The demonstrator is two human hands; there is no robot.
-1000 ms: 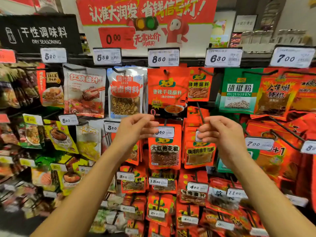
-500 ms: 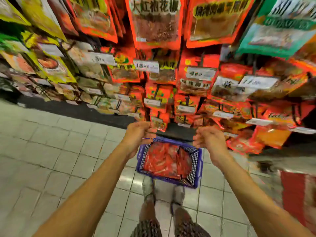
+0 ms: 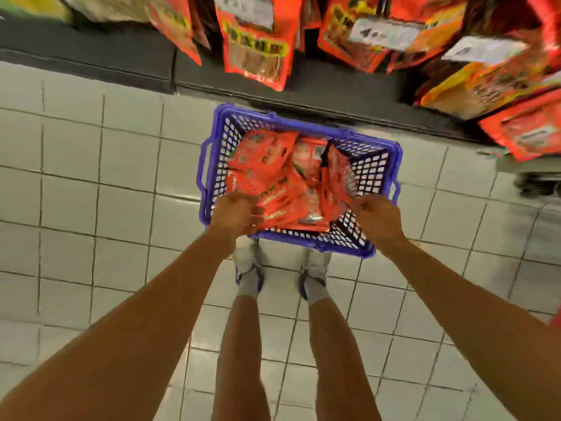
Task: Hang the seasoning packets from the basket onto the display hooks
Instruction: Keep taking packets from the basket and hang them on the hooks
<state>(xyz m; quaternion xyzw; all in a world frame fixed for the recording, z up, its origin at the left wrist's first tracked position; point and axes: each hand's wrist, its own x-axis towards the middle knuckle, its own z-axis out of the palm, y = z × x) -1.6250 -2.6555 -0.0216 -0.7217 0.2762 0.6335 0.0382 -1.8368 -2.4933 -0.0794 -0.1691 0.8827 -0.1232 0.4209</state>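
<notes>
I found the blue plastic lattice-walled basket standing on the pale tiled floor, its far edge just beside the dark base strip of the display. A loose heap of red-orange foil seasoning packets lay inside it, filling the left and middle of the basket floor; one packet stood tilted against the right-hand wall. My left hand was at the near left corner of the basket, fingers curled down onto the near edge of the heap; motion blur kept me from telling whether it gripped a packet. My right hand was at the near right corner, fingers bent and touching the lower edge of the tilted packet; a firm grasp could not be confirmed. Hanging red-orange packets with white price tags crossed the top of the view, blurred. White and blue shoes stood on the floor just behind the basket's near edge.
</notes>
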